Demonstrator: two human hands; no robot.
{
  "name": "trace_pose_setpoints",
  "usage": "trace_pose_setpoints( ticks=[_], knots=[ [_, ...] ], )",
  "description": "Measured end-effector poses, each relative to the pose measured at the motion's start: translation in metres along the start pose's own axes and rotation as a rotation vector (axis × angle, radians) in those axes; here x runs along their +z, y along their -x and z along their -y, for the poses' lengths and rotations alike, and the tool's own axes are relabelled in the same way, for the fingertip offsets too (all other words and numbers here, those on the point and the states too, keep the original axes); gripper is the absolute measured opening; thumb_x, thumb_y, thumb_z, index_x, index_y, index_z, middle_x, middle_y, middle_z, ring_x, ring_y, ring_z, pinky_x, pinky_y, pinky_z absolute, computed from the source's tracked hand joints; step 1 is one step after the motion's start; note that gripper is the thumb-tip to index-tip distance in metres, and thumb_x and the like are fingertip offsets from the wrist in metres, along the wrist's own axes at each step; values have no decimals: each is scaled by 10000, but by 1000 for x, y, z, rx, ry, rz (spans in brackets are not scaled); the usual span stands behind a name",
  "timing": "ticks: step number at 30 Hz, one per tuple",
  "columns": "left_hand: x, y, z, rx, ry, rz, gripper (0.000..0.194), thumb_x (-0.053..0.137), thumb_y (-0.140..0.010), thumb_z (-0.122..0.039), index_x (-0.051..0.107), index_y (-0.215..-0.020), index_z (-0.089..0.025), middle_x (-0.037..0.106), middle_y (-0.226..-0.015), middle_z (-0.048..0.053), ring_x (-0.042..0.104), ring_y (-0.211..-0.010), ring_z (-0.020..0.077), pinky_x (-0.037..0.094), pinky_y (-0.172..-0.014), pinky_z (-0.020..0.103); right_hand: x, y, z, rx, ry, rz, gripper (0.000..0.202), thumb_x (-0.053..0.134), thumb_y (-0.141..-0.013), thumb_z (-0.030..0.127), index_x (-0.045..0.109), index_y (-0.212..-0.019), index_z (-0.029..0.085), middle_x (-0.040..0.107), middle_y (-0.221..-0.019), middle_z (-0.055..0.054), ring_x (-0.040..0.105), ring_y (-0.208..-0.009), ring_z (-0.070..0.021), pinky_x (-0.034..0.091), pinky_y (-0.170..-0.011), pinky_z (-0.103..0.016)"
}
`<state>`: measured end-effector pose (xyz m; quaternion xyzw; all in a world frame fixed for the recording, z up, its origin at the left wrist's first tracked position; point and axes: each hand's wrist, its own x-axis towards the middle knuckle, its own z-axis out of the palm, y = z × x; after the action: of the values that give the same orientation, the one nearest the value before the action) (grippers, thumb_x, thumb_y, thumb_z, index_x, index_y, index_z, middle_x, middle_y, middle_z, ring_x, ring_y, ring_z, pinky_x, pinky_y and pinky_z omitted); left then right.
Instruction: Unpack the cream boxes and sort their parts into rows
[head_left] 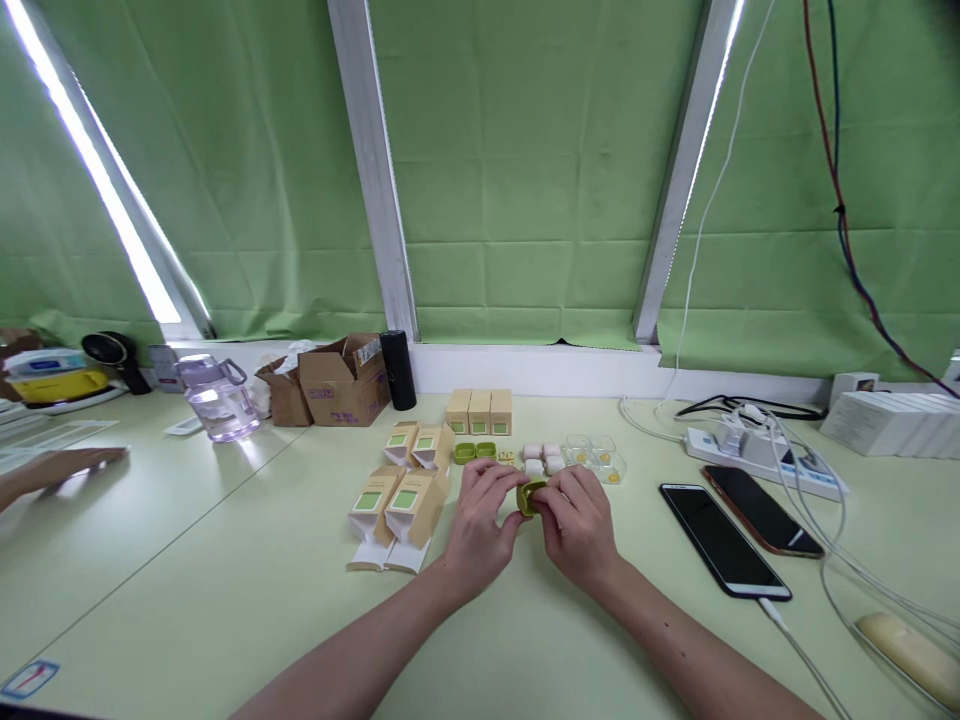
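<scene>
Between both hands is a small olive-green square case [529, 495], its hollow side showing. My left hand [480, 525] pinches its left edge, and my right hand [579, 525] has fingers closed on its right side. Just beyond them sit similar green cases [475, 451], some tiny yellow pieces [506, 457], several pale pink and white cylinders [534, 466] and clear round containers [602, 450] with small yellow bits inside. To the left of my left hand lie open kraft boxes [416, 500] with green labels, their flaps folded out. More kraft boxes [480, 411] stand in a row behind.
Two phones [724, 540] [761, 508] lie at right, beside a power strip [765, 462] and loose cables. A cardboard box [343, 380], a black cylinder [398, 370] and a purple bottle [219, 398] stand at back left. Another person's hand [67, 465] rests at far left.
</scene>
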<state>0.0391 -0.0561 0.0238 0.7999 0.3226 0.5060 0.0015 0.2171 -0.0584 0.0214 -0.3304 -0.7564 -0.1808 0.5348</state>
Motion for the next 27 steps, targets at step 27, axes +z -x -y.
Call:
trace_pose_setpoints(
  ticks=[27],
  knots=[
    [0, -1, 2, -45, -57, -46, 483, 725, -812, -61, 674, -1252, -256, 729, -1161, 86, 561, -1168, 313, 557, -968, 543, 1, 2, 0, -44, 41, 23, 185, 523, -948, 77, 609, -859, 215, 550, -755, -43, 452, -751, -207, 343, -676, -363]
  ],
)
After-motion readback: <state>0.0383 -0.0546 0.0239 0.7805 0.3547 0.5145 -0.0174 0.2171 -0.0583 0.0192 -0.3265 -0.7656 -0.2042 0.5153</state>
